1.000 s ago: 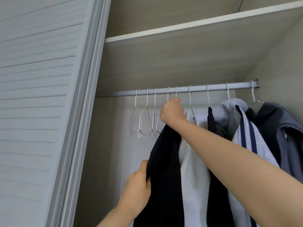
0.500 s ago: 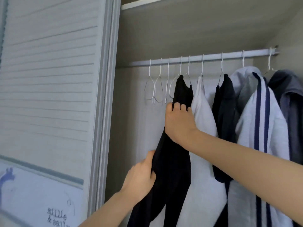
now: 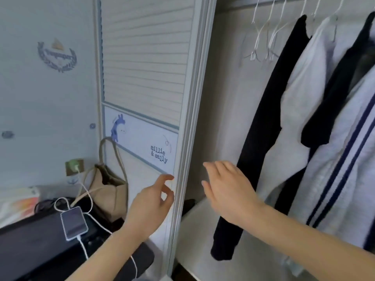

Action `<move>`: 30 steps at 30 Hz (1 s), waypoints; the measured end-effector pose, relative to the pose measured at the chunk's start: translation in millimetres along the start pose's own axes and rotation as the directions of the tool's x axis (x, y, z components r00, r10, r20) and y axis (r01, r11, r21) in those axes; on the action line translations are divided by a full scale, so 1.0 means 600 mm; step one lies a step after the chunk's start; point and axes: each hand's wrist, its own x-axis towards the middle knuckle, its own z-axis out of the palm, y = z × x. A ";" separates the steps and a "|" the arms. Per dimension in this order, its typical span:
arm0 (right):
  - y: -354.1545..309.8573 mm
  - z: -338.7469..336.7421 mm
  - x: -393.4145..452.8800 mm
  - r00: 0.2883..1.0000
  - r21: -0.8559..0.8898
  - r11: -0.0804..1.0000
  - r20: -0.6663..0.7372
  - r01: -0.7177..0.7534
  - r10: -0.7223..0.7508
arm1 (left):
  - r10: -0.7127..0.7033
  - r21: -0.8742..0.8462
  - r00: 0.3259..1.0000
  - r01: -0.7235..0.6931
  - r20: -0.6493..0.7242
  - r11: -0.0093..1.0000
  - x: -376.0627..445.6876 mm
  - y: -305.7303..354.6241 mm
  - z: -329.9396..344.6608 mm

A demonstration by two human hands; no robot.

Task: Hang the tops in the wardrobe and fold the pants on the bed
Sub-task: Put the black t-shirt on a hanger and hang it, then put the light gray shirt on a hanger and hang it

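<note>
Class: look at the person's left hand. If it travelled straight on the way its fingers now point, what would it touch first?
Probably the edge frame of the wardrobe door. The left hand points up and right, and its fingers already sit right at that frame; whether they touch it is unclear.

In the wardrobe (image 3: 223, 98) on the right, the tops (image 3: 304, 98) hang side by side, and some bare hangers (image 3: 263, 37) hang to their left. The sliding door (image 3: 146, 67) stands left of the opening. Further left, a bag (image 3: 109, 189) leans against this door, and a phone (image 3: 74, 223) with its cable (image 3: 85, 248) lies in front of the bag. Both hands, the left hand (image 3: 151, 205) before the door edge and the right hand (image 3: 227, 189) before the opening, hold nothing.
</note>
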 end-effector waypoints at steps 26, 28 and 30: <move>-0.516 -0.018 -0.691 0.380 0.932 0.030 -0.117 0.361 -0.918 | -0.697 -0.483 -0.257 0.864 -0.669 0.144 -1.110 0.314 0.091; -0.545 -0.044 -0.749 0.274 0.930 -0.028 -0.136 0.366 -0.952 | -0.659 -0.560 -0.371 0.824 -0.654 0.092 -1.170 0.356 0.117; -0.574 -0.071 -0.806 0.182 0.928 -0.076 -0.152 0.364 -0.971 | -0.618 -0.628 -0.474 0.777 -0.628 0.043 -1.226 0.397 0.142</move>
